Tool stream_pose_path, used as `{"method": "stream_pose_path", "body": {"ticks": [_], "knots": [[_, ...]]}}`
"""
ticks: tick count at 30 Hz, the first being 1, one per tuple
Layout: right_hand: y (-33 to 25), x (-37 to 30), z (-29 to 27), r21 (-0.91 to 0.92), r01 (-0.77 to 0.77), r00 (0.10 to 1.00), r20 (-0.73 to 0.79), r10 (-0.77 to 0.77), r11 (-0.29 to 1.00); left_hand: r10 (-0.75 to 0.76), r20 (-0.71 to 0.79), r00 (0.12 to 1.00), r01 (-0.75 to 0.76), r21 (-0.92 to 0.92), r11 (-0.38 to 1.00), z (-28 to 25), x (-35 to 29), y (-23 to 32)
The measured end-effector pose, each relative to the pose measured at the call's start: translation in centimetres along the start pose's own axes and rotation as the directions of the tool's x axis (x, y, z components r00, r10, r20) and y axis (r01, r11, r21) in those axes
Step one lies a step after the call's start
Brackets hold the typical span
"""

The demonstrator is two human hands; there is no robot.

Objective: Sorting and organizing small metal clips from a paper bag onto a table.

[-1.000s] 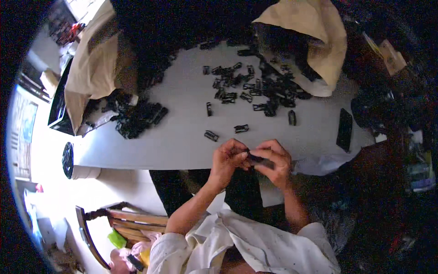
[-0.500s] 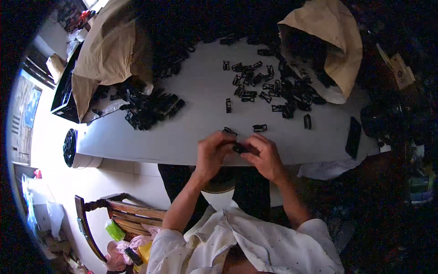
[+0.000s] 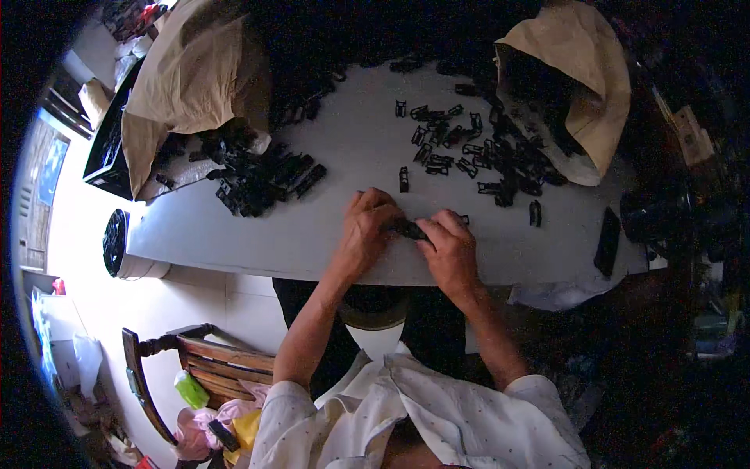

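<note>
Between my two hands, just above the table's near edge, is a small black plastic part [image 3: 408,229]. My left hand [image 3: 366,231] is closed, its fingers bent over the part's left end. At the other end my right hand [image 3: 448,248] pinches it between thumb and fingers. Just beyond the right hand, another small black part [image 3: 464,220] is mostly hidden. A single black frame-like part [image 3: 404,180] lies on the table farther off. Loose parts of the same kind [image 3: 437,134] are scattered past it, and one more [image 3: 535,213] lies to the right.
Brown paper bags stand at the left [image 3: 183,86] and right [image 3: 598,86] of the grey table [image 3: 328,242]. A heap of black parts [image 3: 266,184] spills from the left one. A long black object [image 3: 606,242] rests near the right edge. A wooden chair [image 3: 226,363] is at lower left.
Both hands have moved slightly farther from me over the table with the black part. My left hand has turned more over it, hiding a loose part near it. The view has shifted a little.
</note>
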State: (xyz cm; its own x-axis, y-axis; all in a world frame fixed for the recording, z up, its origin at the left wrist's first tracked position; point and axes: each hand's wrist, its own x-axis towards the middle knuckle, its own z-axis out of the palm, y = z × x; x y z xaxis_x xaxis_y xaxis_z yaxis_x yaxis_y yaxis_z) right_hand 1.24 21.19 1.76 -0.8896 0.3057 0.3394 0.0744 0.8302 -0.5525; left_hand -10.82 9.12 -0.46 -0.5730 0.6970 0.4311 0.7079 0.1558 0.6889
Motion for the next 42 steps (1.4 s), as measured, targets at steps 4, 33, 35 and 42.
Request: {"method": "stream_pose_path", "body": {"ticks": [4, 33, 35, 42], "knots": [[0.6, 0.3, 0.9, -0.034, 0.05, 0.999, 0.0, -0.05, 0.998, 0.016, 0.025, 1.0, -0.016, 0.019, 1.0, 0.0, 0.0, -0.3], [13.2, -2.1, -9.5, -0.494, -0.432, 0.896, -0.326, 0.3, 0.754, 0.105, 0.201, 0.974, -0.143, 0.182, 0.973, 3.4, 3.2, 4.7], [13.1, -1.9, -9.1, -0.559, -0.432, 0.902, -0.25, 0.352, 0.708, 0.224, 0.135, 0.965, -0.248, 0.207, 0.946, 4.7, 3.1, 4.1], [6.6, -0.7, -6.8, 0.025, -0.086, 0.994, -0.061, 0.087, 0.996, 0.123, 0.214, 0.969, -0.15, 0.116, 0.982, 5.5, 3.4, 2.5]]}}
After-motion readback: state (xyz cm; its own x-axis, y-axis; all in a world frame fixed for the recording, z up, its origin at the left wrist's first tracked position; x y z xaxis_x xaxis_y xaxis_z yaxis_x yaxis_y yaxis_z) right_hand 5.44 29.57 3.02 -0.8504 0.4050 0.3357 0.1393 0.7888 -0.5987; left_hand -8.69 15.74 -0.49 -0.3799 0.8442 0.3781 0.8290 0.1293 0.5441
